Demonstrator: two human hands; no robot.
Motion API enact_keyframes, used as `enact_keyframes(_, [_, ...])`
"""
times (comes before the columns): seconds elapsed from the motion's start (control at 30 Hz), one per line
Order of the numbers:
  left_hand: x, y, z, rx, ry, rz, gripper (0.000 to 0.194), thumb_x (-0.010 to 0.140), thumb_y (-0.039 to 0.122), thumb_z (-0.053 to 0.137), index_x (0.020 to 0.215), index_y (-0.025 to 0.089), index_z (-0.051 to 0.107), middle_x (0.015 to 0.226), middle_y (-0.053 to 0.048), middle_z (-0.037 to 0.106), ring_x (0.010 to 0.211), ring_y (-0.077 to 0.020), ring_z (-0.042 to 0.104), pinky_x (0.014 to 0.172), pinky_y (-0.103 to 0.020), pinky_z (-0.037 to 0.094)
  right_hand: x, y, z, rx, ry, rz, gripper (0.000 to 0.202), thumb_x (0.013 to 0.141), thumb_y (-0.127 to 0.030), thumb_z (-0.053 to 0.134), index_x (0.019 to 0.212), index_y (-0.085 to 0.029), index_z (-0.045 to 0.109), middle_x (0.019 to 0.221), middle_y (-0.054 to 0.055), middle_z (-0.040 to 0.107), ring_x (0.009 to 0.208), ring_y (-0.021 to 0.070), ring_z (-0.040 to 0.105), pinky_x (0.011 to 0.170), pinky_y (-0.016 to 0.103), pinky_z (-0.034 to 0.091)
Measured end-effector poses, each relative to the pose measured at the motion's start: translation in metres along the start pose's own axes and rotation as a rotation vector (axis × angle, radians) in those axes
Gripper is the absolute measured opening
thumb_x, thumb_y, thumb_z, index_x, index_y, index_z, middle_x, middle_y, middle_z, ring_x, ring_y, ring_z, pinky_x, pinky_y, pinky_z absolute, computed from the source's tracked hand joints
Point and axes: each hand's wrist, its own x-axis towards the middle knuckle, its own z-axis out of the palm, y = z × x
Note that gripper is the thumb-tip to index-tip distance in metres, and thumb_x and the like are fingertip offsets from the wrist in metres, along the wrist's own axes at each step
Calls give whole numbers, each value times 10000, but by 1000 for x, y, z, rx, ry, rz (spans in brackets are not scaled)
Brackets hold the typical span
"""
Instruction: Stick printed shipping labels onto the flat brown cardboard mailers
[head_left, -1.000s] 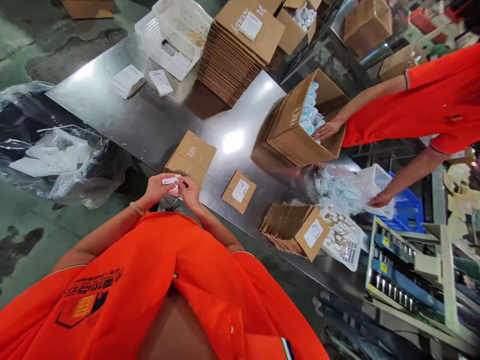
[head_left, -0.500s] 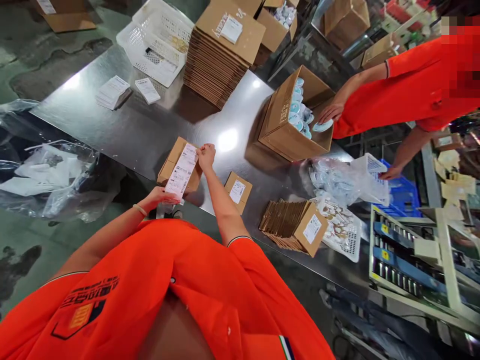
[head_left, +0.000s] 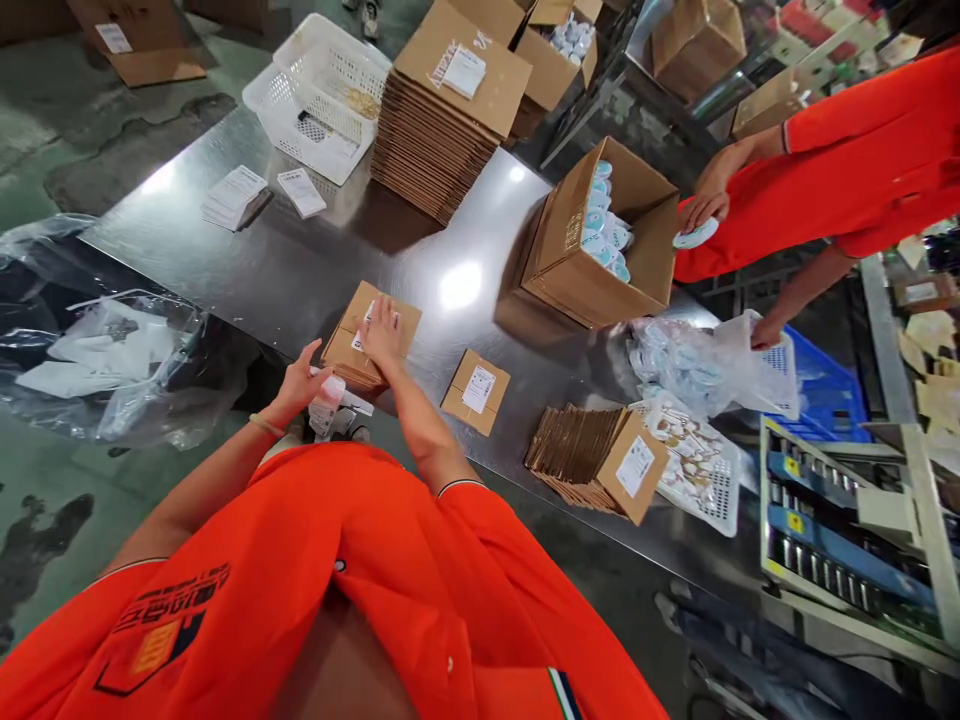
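My right hand (head_left: pixel 381 332) lies flat, fingers spread, on a small stack of folded cardboard boxes (head_left: pixel 405 318), over a white label (head_left: pixel 358 340) partly hidden under it. Just off the table's near edge, my left hand (head_left: pixel 301 382) pinches a strip of printed labels (head_left: pixel 330 400) that hangs down in front of my body. To the right of the stack rests a single flat cardboard box (head_left: pixel 457 392) bearing a white label.
A metal table (head_left: pixel 315 260) carries a tall stack of flat cartons (head_left: pixel 420 150), a white basket (head_left: pixel 330 150), paper piles (head_left: pixel 234 195), an open carton (head_left: pixel 559 290) and a row of labelled boxes (head_left: pixel 566 450). Across it, a co-worker's hand (head_left: pixel 709 200) holds a round white item.
My right hand has gone from holding the strip's upper end to lying flat on the label. My left hand has drawn the strip off the stack toward me. The co-worker's hand has left the carton.
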Motion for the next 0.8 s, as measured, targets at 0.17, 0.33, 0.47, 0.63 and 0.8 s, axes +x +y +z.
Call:
enact_keyframes(0.17, [12, 27, 25, 158, -90, 10, 570, 905, 289, 794, 1452, 138, 845, 1252, -181, 886, 1075, -353, 804, 1017, -425, 612, -13, 51, -31, 83, 157, 479, 563, 1160, -283, 579, 1621, 38, 601, 1589, 387, 654, 1451, 354, 684, 1150, 441, 557])
enact_keyframes(0.33, [-9, 22, 33, -150, -274, 95, 571, 842, 510, 881, 1293, 160, 905, 1318, -171, 877, 1207, -375, 802, 1070, -445, 643, -69, 126, -83, 101, 195, 650, 357, 1113, -134, 469, 1263, -73, 787, 1142, 214, 821, 1051, 260, 780, 907, 334, 575])
enact_keyframes(0.47, [-25, 14, 15, -337, -320, 20, 746, 695, 653, 961, 1203, 109, 913, 1215, -191, 882, 1079, -364, 815, 996, -460, 663, -109, 165, -121, -9, 338, 786, 434, 1042, -223, 594, 1428, -79, 733, 1435, 367, 713, 1350, 444, 714, 1088, 579, 558])
enact_keyframes(0.63, [-35, 27, 2, -581, -194, 5, 927, 577, 504, 1060, 1403, 142, 843, 1255, -145, 870, 1049, -313, 810, 934, -397, 664, -123, 92, -56, 488, -32, 96, 357, 807, -301, 878, 1155, -245, 816, 1348, 160, 822, 1339, 376, 724, 1130, 504, 574])
enact_keyframes(0.8, [-22, 25, -25, -706, 144, -132, 944, 685, 446, 1032, 1536, 166, 734, 919, -36, 800, 785, -196, 743, 789, -326, 630, -129, 2, 26, 877, -535, -82, 189, 796, -369, 838, 868, -227, 736, 784, -9, 749, 797, 228, 708, 794, 347, 574])
